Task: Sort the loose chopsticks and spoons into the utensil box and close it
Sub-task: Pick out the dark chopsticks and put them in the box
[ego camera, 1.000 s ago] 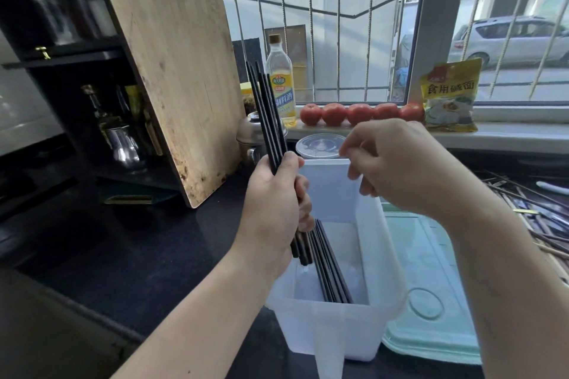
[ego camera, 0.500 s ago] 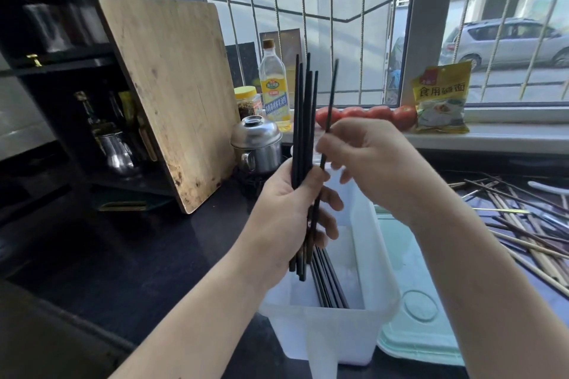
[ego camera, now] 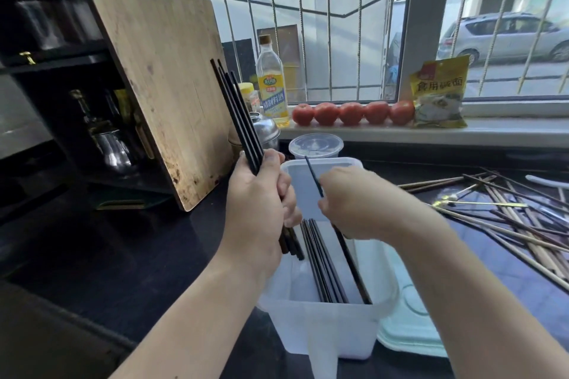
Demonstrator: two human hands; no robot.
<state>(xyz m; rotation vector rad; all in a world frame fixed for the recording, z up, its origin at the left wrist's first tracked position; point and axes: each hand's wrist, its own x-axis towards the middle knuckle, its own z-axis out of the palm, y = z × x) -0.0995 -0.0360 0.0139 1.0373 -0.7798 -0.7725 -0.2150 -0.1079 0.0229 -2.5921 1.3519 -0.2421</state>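
Black chopsticks in a bundle [ego camera: 238,115] stand nearly upright in the left hand [ego camera: 261,203], fingers wrapped tight round them, probably so singles can be drawn off. Just right, over the white plastic utensil box [ego camera: 323,332] at the counter's near edge, the right hand [ego camera: 360,206] pinches a single black chopstick [ego camera: 351,268], slanted down into the box beside the ones already laid lengthwise [ego camera: 321,268]. A pale green lid [ego camera: 409,329] waits flat beside the box. Toward the counter's right edge lie the loose chopsticks [ego camera: 508,212], unsorted.
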